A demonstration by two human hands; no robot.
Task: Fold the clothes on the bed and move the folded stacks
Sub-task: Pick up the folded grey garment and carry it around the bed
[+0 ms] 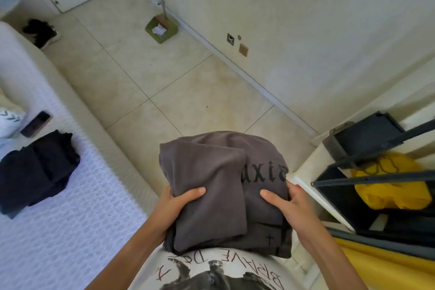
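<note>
A folded stack of dark grey clothes (219,186) with black lettering is held in front of my chest, above the tiled floor. My left hand (175,205) grips its left side, thumb on top. My right hand (286,202) grips its right side, thumb on top as well. On the bed (70,231) at the left lies a pile of dark navy clothes (35,172). At the bed's far left edge a white garment (9,122) with dark marks shows partly.
A dark phone (36,123) lies on the bed near the navy pile. At the right stands a dark open shelf unit (376,172) holding yellow fabric (390,183). On the floor by the wall are a green dustpan (160,29) and black shoes (40,32).
</note>
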